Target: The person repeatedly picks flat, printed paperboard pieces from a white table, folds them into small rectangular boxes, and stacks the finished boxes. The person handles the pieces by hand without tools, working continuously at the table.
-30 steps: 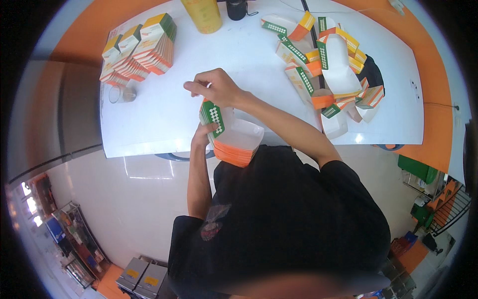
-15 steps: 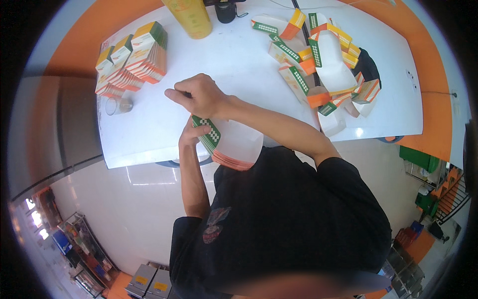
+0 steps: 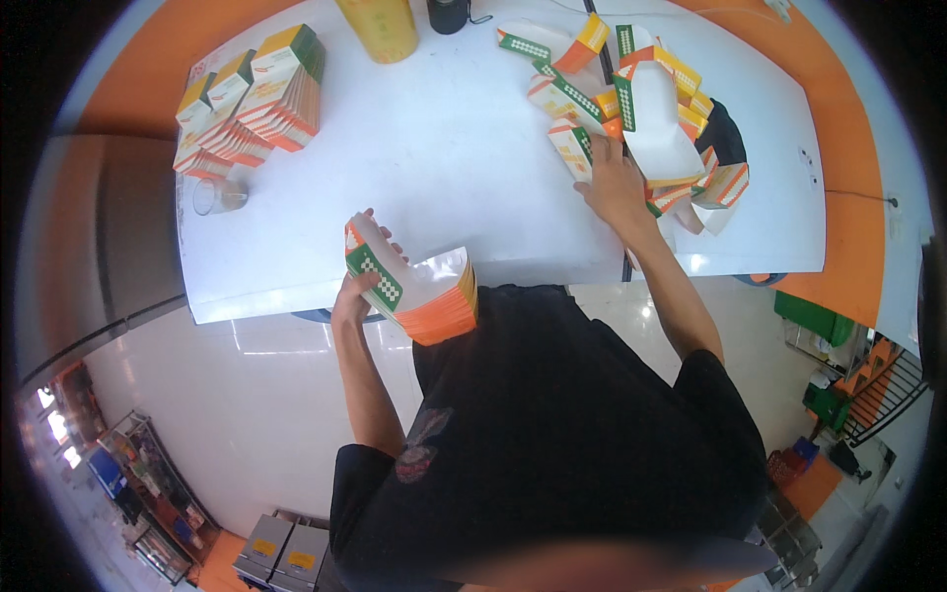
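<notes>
My left hand (image 3: 357,286) grips a nested stack of folded paper cartons (image 3: 424,291), white with orange edges and a green checked flap, held at the near edge of the white table (image 3: 434,168). My right hand (image 3: 614,183) is stretched out to the right and rests on a loose pile of flat and half-folded cartons (image 3: 651,109), fingers spread over one white and orange piece. I cannot tell whether it grips that piece.
Two tilted stacks of finished cartons (image 3: 252,99) stand at the table's far left, with a small clear cup (image 3: 217,195) beside them. A yellow container (image 3: 380,25) and a dark object (image 3: 449,12) sit at the far edge. Orange floor surrounds the table.
My right hand left the stack held by my left hand and reached right to the loose carton pile. The stack stays in my left hand, now tilted toward me.
</notes>
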Available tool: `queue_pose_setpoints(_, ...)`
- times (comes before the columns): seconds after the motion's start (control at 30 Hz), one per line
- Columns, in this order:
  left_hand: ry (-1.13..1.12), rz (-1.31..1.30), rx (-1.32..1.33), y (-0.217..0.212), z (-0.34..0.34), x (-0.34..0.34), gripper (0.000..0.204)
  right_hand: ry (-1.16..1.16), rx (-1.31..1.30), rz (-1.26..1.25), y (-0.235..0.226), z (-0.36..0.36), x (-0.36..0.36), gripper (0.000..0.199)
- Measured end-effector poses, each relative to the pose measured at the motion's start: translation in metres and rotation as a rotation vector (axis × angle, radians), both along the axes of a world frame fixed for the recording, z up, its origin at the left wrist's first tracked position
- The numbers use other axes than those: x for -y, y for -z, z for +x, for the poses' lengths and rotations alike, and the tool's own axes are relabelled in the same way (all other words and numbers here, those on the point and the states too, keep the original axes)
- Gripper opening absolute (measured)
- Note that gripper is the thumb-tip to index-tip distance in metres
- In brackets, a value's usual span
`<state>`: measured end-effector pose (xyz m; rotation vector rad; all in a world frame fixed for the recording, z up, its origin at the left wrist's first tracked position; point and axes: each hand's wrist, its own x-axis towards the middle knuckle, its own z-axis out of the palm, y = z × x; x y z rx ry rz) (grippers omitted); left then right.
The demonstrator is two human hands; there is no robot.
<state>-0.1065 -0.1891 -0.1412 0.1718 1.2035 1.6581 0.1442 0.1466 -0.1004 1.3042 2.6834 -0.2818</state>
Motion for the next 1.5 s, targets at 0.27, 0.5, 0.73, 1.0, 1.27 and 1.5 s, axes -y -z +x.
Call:
queue_pose_setpoints(0.27,-0.018,0.108,-0.020,-0.004,0.008,-0.009,0.118,-0.051,-0.462,-0.266,-0.001,0.000,-0.018,0.061)
queue_pose_setpoints(0.5,-0.121,0.059,-0.060,-0.003,0.010,-0.012,0.113,0.079,-1.103,-0.695,-0.034,-0.049,0.025,0.050)
queue_pose_setpoints(0.73,-0.047,-0.100,-0.822,-0.041,0.033,-0.035,0.111,-0.094,-1.301,-0.738,-0.049,-0.119,0.119,0.038)
queue_pose_setpoints(1.0,-0.327,-0.081,-1.059,-0.033,0.060,-0.028,0.118,-0.452,-0.981,-1.020,-0.011,-0.108,0.171,0.056)
queue_pose_setpoints(1.27,-0.385,0.042,-1.134,-0.001,0.054,-0.015,0.128,-0.749,-0.825,-1.332,0.021,-0.109,0.165,0.101)
queue_pose_setpoints(1.5,-0.317,-0.010,-1.162,0.007,0.058,0.012,0.127,-0.887,-0.596,-1.125,0.002,-0.100,0.150,0.087)
